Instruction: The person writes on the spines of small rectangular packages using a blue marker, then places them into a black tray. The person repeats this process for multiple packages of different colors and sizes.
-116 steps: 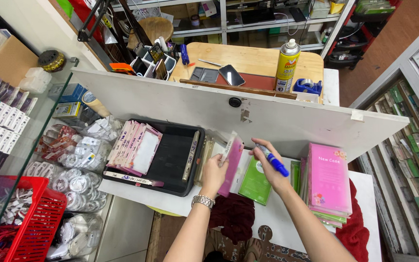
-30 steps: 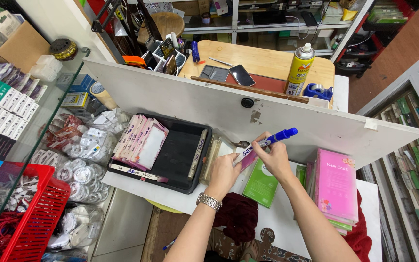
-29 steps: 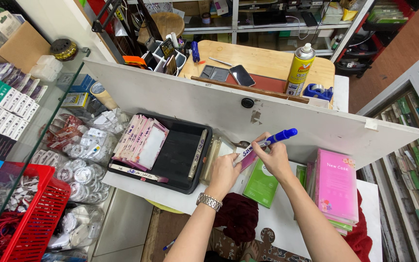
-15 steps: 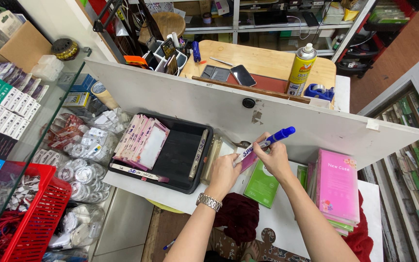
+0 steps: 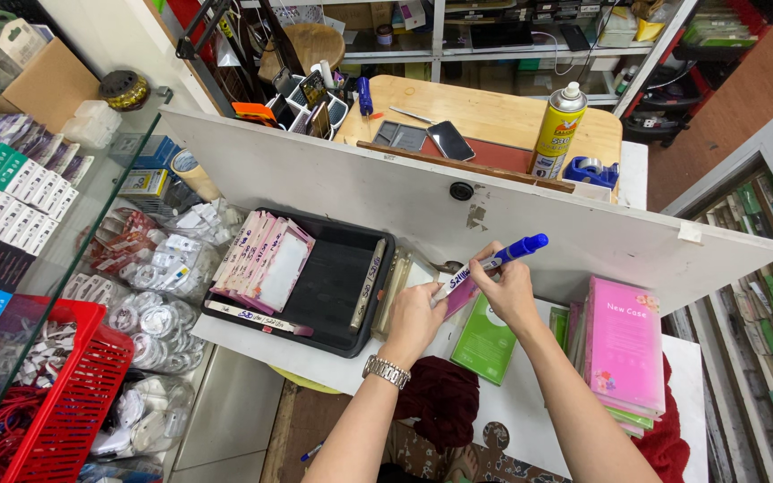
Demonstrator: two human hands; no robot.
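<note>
My left hand, with a metal watch on its wrist, grips a small pink flat packet at the middle of the white counter. My right hand holds a blue-capped marker pen tilted up to the right, its tip down on the packet. A green flat packet lies on the counter just below both hands. A black tray with several pink packets stands to the left of my left hand.
A stack of pink and green flat packets lies at the right. A white partition board stands behind the hands; beyond it a wooden desk holds a spray can and a phone. A red basket sits lower left.
Both hands rose from the counter edge and came together on the pink packet; the marker, earlier pointing down to the right, now tilts up to the right.
</note>
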